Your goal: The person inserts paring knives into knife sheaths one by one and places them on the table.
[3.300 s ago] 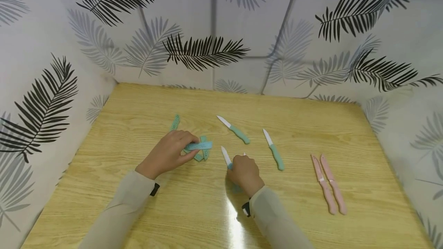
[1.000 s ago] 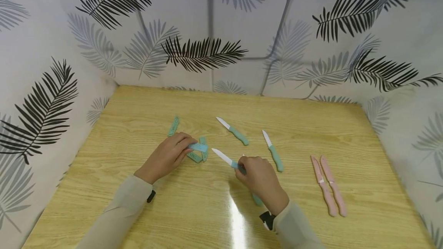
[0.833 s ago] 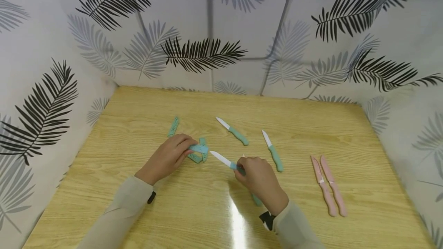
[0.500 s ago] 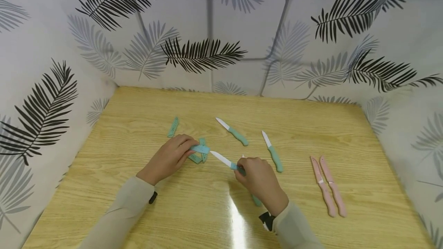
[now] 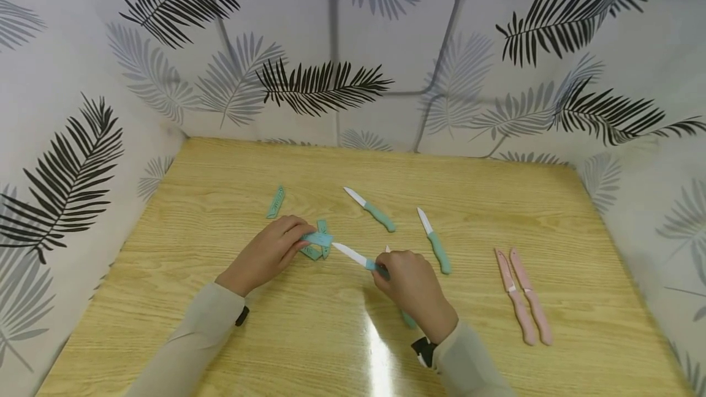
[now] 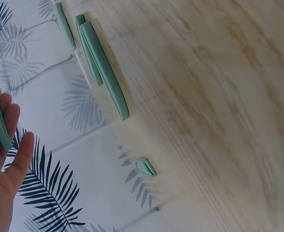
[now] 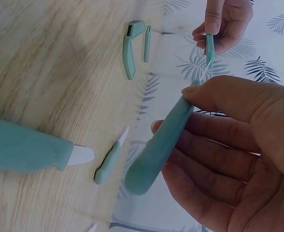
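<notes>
In the head view my left hand (image 5: 267,256) pinches a green knife sheath (image 5: 318,238) between thumb and fingers, its free end towards the right. My right hand (image 5: 410,280) grips the green handle of a paring knife (image 5: 350,254). The white blade points left, with its tip at the sheath's end; whether it is inside I cannot tell. In the right wrist view the knife handle (image 7: 163,140) lies between thumb and fingers. Beneath the held sheath, two more green sheaths (image 5: 312,253) lie crossed on the table. Another green knife (image 5: 409,319) is mostly hidden under my right hand.
Two uncovered green knives (image 5: 379,217) lie behind and right of my hands. A lone green sheath (image 5: 276,202) rests at the back left. Two pink sheathed knives (image 5: 521,317) lie side by side on the right of the wooden table (image 5: 220,170).
My right hand has moved right and turned the knife so its blade points left at the sheath. The blade tip has closed in on the sheath's end. My left hand keeps the sheath nearly in place.
</notes>
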A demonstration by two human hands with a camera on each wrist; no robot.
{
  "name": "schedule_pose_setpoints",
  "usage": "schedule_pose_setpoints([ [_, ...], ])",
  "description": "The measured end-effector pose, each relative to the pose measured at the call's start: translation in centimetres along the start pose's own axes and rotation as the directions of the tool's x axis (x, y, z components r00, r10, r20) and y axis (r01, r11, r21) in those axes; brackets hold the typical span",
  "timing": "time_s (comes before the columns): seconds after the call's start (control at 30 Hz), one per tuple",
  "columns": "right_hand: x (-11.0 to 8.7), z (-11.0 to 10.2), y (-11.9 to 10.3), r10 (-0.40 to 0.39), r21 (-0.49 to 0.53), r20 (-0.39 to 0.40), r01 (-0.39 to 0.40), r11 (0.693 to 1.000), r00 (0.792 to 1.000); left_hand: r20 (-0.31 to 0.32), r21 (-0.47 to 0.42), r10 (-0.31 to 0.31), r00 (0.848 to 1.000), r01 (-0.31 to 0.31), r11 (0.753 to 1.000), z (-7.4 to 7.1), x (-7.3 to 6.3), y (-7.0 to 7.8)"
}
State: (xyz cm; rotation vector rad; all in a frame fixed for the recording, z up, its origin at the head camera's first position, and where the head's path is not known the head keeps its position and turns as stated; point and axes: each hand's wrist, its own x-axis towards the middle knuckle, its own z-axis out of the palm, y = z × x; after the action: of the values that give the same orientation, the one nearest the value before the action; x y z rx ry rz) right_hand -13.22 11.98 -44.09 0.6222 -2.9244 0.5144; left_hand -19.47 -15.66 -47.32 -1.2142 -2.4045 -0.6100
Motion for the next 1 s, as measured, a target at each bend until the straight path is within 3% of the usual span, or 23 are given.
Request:
schedule_pose_setpoints([
  [0.3,-0.06,-0.01,0.13,0.010,0.000,0.022,-0.010,1.000,1.000,0.014,0.001,-0.010,1.000,0.010,1.000,0.24,-0.21,-0.11],
  [0.8,0.07,-0.03,0.32,-0.024,0.001,0.017,0.024,1.000,1.000,0.012,-0.005,0.022,1.000,-0.022,1.000,0.30,0.10,0.36],
  [1.0,0.19,-0.36,0.39,-0.069,-0.002,0.075,0.069,0.998,0.995,0.023,0.000,0.019,1.000,-0.019,1.000,0.33,-0.08,0.59],
])
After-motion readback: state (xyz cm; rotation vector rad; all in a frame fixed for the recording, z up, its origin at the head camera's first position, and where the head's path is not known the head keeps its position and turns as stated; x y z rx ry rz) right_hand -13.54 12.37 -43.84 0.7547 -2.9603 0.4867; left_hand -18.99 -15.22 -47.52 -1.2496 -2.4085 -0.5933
